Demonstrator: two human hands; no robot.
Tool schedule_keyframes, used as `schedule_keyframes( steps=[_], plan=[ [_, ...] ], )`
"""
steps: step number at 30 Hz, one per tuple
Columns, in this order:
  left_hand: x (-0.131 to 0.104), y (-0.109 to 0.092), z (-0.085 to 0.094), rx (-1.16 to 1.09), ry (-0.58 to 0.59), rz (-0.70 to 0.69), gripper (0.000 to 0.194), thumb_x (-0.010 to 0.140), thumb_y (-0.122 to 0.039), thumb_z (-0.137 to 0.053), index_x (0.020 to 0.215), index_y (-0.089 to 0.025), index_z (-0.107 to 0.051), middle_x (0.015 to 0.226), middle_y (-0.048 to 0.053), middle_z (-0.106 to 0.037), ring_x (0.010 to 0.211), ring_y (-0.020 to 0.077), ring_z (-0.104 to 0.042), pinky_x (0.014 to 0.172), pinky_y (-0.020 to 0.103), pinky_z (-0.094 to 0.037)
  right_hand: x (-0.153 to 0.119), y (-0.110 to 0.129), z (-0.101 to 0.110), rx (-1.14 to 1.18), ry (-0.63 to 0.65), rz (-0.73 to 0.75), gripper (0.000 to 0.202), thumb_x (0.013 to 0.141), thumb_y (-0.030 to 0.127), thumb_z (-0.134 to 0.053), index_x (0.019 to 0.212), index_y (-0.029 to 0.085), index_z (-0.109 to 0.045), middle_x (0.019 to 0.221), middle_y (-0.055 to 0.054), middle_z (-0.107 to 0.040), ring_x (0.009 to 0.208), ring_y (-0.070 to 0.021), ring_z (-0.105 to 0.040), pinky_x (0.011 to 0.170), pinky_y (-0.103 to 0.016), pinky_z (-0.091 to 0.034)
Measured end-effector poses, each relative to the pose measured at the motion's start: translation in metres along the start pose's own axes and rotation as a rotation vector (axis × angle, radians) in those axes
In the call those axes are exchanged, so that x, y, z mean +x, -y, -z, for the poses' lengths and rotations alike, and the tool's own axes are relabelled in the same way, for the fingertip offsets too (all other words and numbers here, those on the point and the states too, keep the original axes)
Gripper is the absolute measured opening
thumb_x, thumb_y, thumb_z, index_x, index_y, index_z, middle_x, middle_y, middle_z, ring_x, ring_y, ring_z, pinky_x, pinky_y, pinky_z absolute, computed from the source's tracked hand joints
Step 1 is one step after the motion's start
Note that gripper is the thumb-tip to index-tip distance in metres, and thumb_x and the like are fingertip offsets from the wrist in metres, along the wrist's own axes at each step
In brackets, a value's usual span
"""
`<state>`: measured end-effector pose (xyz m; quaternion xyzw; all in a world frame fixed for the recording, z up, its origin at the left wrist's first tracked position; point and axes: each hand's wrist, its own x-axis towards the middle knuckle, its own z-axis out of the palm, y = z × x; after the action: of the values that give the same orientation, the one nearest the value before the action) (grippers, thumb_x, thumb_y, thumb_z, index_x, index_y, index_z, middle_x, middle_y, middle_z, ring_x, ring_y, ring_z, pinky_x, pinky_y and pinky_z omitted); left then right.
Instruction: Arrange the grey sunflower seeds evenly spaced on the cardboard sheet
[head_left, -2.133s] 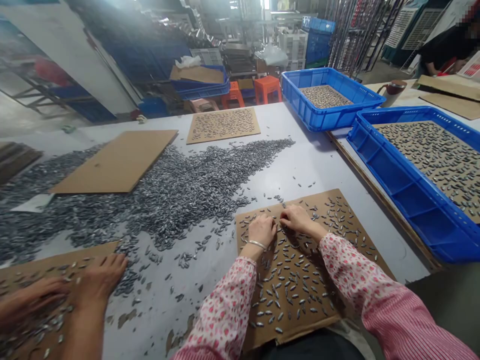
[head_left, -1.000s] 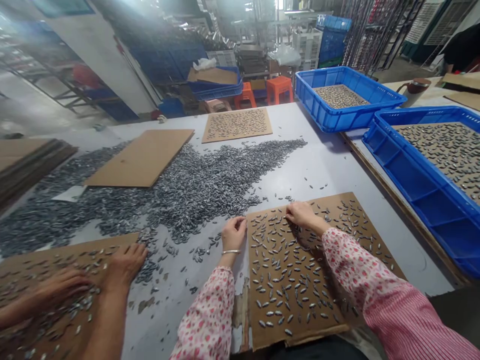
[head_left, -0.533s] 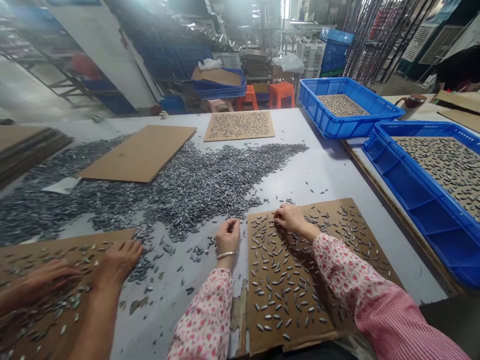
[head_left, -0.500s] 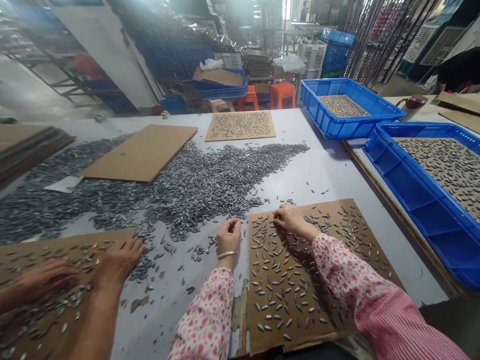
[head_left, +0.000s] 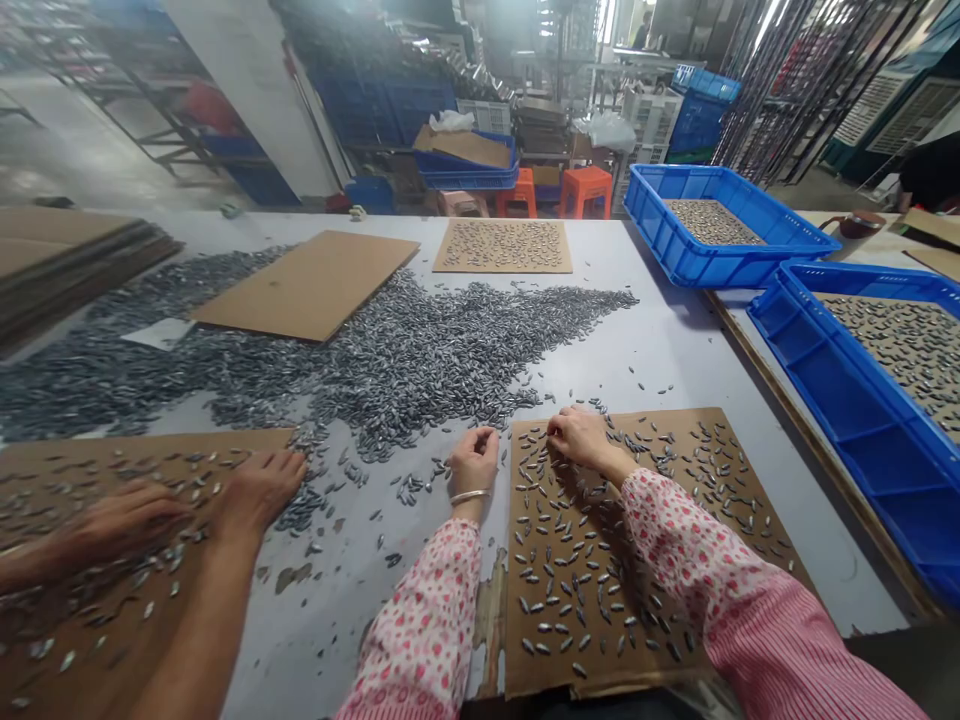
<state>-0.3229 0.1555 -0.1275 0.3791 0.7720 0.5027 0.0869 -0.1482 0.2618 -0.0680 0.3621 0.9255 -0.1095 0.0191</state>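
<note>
My left hand (head_left: 474, 462), with a bracelet at its wrist, is closed just left of the cardboard sheet, its fingers curled together; what they hold, if anything, is too small to name. Bent over the upper left part of that cardboard (head_left: 600, 682), my right hand (head_left: 579, 436) has its fingertips pinched down among small grey metal pieces (head_left: 559, 628). These pieces lie spread over the sheet. A large heap of the same pieces (head_left: 442, 350) covers the table beyond my hands.
At the left, another person's hands (head_left: 259, 488) work over a second cardboard sheet (head_left: 247, 440). A bare cardboard (head_left: 311, 285) lies on the heap. Two blue crates (head_left: 840, 400) stand at the right, and a filled sheet (head_left: 502, 246) at the back.
The view has shifted, so most of the scene sits farther right. My right hand stays near the sheet's upper left edge, slightly closer to my left hand. Both remain closed.
</note>
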Motion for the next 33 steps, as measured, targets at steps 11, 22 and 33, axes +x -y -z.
schedule_keyframes(
  steps=[11, 22, 33],
  plan=[
    [-0.001, 0.001, -0.002, -0.012, -0.004, -0.014, 0.021, 0.076, -0.035, -0.055, 0.077, -0.017, -0.066, 0.070, 0.001, -0.062, 0.059, 0.0104, -0.052, 0.062, 0.022, -0.045, 0.003, 0.008, 0.005, -0.063, 0.036, 0.113, 0.021, 0.089, 0.031, -0.051, 0.092, 0.019, -0.069, 0.095, -0.009, -0.062, 0.092, -0.0202, -0.051, 0.075, -0.027, -0.038],
    [0.000, -0.002, -0.002, -0.006, -0.002, 0.000, 0.022, 0.076, -0.036, -0.053, 0.077, -0.018, -0.066, 0.071, 0.002, -0.063, 0.059, 0.0109, -0.052, 0.063, 0.023, -0.046, -0.005, 0.013, 0.005, -0.084, 0.066, 0.166, 0.018, 0.089, 0.029, -0.052, 0.092, 0.021, -0.068, 0.096, -0.008, -0.063, 0.093, -0.0203, -0.052, 0.076, -0.027, -0.038],
    [-0.001, -0.004, -0.002, -0.030, 0.001, -0.012, 0.022, 0.077, -0.035, -0.054, 0.078, -0.018, -0.066, 0.073, 0.002, -0.064, 0.060, 0.0110, -0.052, 0.063, 0.023, -0.046, -0.010, 0.019, 0.005, -0.092, 0.078, 0.193, 0.019, 0.089, 0.029, -0.051, 0.091, 0.020, -0.068, 0.096, -0.008, -0.063, 0.093, -0.0204, -0.051, 0.079, -0.029, -0.037]
  ],
)
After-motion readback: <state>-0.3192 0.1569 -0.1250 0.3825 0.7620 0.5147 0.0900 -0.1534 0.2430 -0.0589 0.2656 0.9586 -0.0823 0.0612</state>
